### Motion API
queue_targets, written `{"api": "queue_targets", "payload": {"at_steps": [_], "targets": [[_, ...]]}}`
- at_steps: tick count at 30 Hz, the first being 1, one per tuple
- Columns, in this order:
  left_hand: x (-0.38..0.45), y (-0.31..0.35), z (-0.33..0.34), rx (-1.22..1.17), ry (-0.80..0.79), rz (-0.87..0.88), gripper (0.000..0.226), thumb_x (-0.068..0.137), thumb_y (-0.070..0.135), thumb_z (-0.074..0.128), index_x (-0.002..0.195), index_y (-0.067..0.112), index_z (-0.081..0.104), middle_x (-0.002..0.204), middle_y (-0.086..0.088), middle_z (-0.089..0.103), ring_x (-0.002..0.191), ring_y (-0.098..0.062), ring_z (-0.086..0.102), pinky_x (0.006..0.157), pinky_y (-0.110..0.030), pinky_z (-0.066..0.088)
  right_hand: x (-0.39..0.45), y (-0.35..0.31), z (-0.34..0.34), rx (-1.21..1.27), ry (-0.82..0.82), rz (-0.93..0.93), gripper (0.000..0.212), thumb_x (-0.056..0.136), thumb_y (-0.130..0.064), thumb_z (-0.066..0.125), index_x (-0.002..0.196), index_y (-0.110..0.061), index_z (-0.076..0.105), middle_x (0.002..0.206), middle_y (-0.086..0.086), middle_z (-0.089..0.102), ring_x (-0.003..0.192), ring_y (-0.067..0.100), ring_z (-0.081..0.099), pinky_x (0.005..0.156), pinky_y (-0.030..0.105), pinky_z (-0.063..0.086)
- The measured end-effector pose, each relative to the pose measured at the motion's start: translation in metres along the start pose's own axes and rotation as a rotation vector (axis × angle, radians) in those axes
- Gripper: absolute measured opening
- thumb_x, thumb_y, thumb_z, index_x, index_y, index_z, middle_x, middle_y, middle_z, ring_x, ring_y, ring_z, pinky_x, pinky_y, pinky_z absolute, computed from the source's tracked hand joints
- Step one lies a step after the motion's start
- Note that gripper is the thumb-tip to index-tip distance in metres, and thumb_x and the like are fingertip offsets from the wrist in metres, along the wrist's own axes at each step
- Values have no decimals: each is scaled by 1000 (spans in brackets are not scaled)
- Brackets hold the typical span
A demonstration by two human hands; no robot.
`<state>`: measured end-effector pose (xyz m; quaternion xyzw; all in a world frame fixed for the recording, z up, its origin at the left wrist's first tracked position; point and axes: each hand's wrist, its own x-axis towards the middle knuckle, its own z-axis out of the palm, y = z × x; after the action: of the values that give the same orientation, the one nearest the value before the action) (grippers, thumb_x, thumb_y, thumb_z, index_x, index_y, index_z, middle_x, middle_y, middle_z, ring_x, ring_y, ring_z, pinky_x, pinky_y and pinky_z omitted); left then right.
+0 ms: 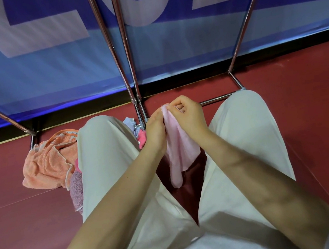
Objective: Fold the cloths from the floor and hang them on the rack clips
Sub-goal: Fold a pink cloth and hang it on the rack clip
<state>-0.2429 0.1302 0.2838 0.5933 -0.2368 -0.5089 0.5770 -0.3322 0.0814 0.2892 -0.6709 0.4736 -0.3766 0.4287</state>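
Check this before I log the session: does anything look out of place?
Nothing stands out. Both hands, left hand and right hand, pinch the pink cloth; the orange cloth lies crumpled on the floor, awaiting folding.

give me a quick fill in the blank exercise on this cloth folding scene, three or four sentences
1. Both hands hold the top edge of a light ____ cloth between the knees.
2. The left hand and right hand hold the cloth so it hangs ____.
3. The orange cloth lies on the ____, left of the person's leg.
4. The rack legs are made of shiny ____.

Missing words: pink; down; floor; metal
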Motion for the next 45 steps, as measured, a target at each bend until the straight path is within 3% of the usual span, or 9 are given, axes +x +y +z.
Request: {"api": "queue_targets", "payload": {"at_steps": [8, 12, 16, 19, 25, 29, 34, 42, 45], "targets": [[0, -1, -5, -23, 33, 51, 31, 90, 30, 55, 112, 13, 70, 114, -7, 71, 114, -18, 63, 106, -40, 45, 1, -3, -6, 150, -8, 95, 15, 87, -19, 66, 83, -5, 67, 77, -4, 67, 66, -5, 57, 62, 7, 42], [1, 3, -9, 14, 122, 26, 29, 94, 22, 47, 108, 12, 71, 108, -8, 72, 107, -18, 66, 103, -41, 48, 2, -2, -4, 131, -96, 78, 10, 89, -12, 59, 87, -10, 69, 80, -7, 67, 69, -5, 57, 66, 8, 43], [5, 7, -17, 109, 148, 73, 30, 96, 16, 41, 99, 14, 71, 96, -7, 71, 93, -17, 62, 92, -38, 49, 1, 1, -2, 90, -226, 49, 6, 88, -12, 60, 91, -14, 65, 86, 9, 65, 69, 6, 53, 69, 18, 46], [8, 10, -24, 202, 201, 153, 28, 100, 16, 40, 97, 13, 67, 90, -1, 65, 84, -11, 55, 83, -29, 45, -1, 5, -2, -20, -306, 36, 4, 85, -16, 64, 87, -16, 61, 71, -4, 53, 58, 2, 43, 62, 16, 41], [18, 14, -48, 406, 264, 304, 23, 101, 17, 40, 96, 14, 62, 91, 4, 61, 82, -6, 53, 74, -15, 40, -8, 12, -4, -480, -498, -121, 36, 89, -32, 61, 62, -29, 36, 72, -13, 49, 70, 14, 44, 61, 29, 34], [18, 12, -64, 704, 275, 471, 25, 104, 16, 35, 101, 3, 55, 89, -2, 57, 80, -16, 50, 70, -26, 36, -8, 11, -4, -424, -393, -163, 14, 90, -33, 58, 90, -20, 62, 78, -10, 56, 72, 17, 48, 65, 31, 37], [15, 15, -75, 598, 226, 428, 16, 101, 15, 41, 94, 13, 56, 90, 7, 56, 77, 6, 50, 71, -4, 36, -5, 9, -13, -483, -308, -254, 14, 91, -31, 58, 92, -18, 64, 76, -8, 59, 78, 22, 52, 71, 26, 31], [5, 8, -89, 530, 97, 406, 16, 98, 12, 49, 104, 21, 60, 100, 18, 60, 91, 16, 52, 83, -4, 38, 3, 28, -8, -679, -383, -162, 35, 92, -32, 53, 125, -22, 54, 94, -2, 68, 89, 22, 59, 74, 32, 43], [4, 7, -91, 552, 47, 425, 23, 96, 9, 51, 110, 24, 63, 106, 18, 63, 98, 10, 55, 89, -12, 43, 3, 33, -5, -782, -417, -128, 31, 92, -28, 52, 121, -21, 59, 100, 1, 67, 92, 25, 61, 71, 31, 44]]}}
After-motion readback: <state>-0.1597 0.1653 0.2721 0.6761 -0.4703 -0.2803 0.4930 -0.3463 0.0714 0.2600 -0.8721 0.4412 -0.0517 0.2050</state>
